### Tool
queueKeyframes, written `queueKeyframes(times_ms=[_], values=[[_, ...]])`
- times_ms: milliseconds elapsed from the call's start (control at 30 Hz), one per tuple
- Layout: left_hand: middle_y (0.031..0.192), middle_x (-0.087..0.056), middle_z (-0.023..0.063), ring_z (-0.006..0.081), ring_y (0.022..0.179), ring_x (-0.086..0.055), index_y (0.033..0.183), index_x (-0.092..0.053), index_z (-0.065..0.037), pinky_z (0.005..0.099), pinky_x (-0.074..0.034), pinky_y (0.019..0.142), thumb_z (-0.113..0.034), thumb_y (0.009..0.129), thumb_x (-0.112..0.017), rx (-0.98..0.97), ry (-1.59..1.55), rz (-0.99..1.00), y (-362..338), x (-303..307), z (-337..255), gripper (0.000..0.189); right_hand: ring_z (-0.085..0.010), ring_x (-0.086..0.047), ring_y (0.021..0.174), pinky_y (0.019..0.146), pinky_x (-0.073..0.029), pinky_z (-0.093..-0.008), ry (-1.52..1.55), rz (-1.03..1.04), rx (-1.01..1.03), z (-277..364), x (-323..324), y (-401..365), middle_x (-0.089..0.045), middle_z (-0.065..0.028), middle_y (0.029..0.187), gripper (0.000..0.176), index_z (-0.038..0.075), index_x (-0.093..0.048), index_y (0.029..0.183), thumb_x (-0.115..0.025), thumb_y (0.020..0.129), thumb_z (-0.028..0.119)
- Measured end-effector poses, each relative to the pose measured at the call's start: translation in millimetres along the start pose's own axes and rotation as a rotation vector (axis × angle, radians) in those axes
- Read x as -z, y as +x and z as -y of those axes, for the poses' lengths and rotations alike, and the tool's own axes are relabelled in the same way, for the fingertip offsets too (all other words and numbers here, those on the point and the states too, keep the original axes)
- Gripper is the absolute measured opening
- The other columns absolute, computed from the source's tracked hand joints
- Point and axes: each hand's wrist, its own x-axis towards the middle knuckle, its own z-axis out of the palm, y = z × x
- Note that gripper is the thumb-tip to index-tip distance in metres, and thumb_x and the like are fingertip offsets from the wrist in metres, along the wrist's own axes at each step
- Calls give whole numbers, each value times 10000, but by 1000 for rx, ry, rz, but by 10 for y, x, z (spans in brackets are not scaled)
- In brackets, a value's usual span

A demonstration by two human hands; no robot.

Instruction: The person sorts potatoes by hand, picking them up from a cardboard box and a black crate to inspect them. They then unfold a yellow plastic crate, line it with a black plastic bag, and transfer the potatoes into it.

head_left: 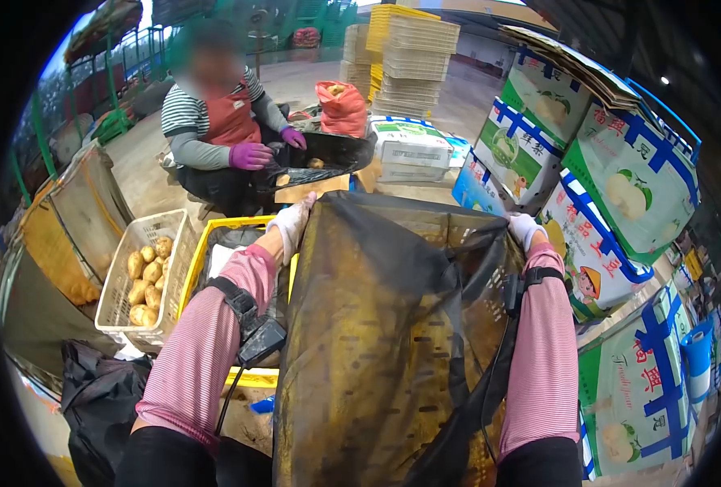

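Observation:
Directly in front of me is a large yellow crate [360,341] with slotted walls, tilted and draped with thin black plastic sheeting [425,243]. My left hand [293,223], in a white glove, grips the crate's far left corner through the sheeting. At the far right corner my right hand [527,230], also gloved in white, is closed on the rim; its fingertips are partly hidden. Left of the crate, under my left forearm, stands another yellow crate [194,272] with dark sheeting inside. Beyond it, a white basket [183,243] holds several potatoes [145,280].
A person in purple gloves [251,156] sits ahead at a black-lined container [340,150] with potatoes. Behind are a red sack [342,109] and stacked crates [413,65]. Printed cartons [620,187] are piled close on my right; black sheeting [101,398] lies lower left.

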Motion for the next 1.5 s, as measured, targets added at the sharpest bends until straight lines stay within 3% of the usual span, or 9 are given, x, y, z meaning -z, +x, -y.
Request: queueKeyframes(times_ms=[233, 367, 533, 700, 800, 967, 1067, 1233, 1500], values=[[922, -697, 66, 189, 809, -638, 1000, -697, -66, 365, -504, 735, -334, 1006, -477, -216, 150, 35, 364, 85, 306, 347, -219, -650, 923, 868, -505, -352, 1147, 241, -428, 82, 58, -362, -726, -73, 1071, 444, 24, -679, 1157, -461, 998, 376], [1002, -683, 212, 399, 944, -638, 977, -667, -25, 419, -493, 809, -364, 960, -490, -256, 711, -167, 72, 36, 371, 382, -211, -634, 1026, 915, -490, -368, 1556, 307, -462, 471, 322, -748, -681, -70, 1150, 535, -2, -627, 1238, -483, 996, 453], [862, -668, 138, 236, 804, -619, 950, -644, -30, 385, -488, 726, -350, 955, -542, -262, 573, 93, -399, 301, 917, 336, -184, -646, 972, 850, -511, -312, 589, 464, -516, 1288, 1714, -1962, -704, -114, 1088, 589, -21, -660, 1210, -685, 895, 476], [850, -629, 54, 178, 803, -586, 1131, -659, -19, 326, -516, 745, -401, 986, -548, 18, 205, 391, -2696, 652, -58, 423, -110, -585, 748, 574, -494, -269, 863, 762, -634, 1419, 2220, -3502, -660, -24, 918, 541, 29, -598, 1258, -780, 849, 332], [975, -676, 87, 197, 916, -634, 1340, -527, 13, 318, -528, 819, -453, 932, -626, -119, 123, 658, -3747, 746, -5, 627, -173, -593, 1072, 882, -501, -314, 1098, 548, -648, 1822, 2389, -4481, -599, -134, 1285, 815, -20, -375, 1460, -815, 785, 102], [1307, -542, 256, 308, 1139, -587, 1532, 32, 79, 334, -481, 957, -304, 740, -782, 113, 515, 462, -4680, 349, 146, 1199, -243, -611, 1106, 995, -457, -350, 1054, 312, -662, 2128, 2364, -5531, -611, -171, 1272, 544, -45, -460, 1393, -620, 935, 200], [1109, -637, 214, 285, 897, -628, 1569, -21, -6, 345, -520, 793, -118, 744, -688, 201, 386, 397, -4774, 311, 46, 1067, -205, -560, 1159, 999, -444, -319, 1466, -102, -690, 2064, 1782, -5737, -559, -131, 1313, 664, -46, -403, 1432, -632, 808, -29], [1133, -628, 215, 271, 902, -628, 1531, -233, 12, 345, -517, 793, -33, 752, -622, 169, 67, 292, -4913, 517, 16, 872, -70, -528, 603, 540, -399, -196, 1112, -222, -746, 2181, 1788, -5522, -669, -34, 866, 443, -55, -629, 1147, -483, 733, -115], [1340, -551, 239, 282, 1223, -552, 1487, -315, 46, 302, -428, 1024, -5, 718, -620, -195, 30, 90, -4518, 1085, -319, 828, -54, -509, 650, 585, -380, -192, 1185, -168, -542, 2573, 2166, -4635, -662, -10, 876, 414, -60, -642, 1149, -492, 763, -63]])
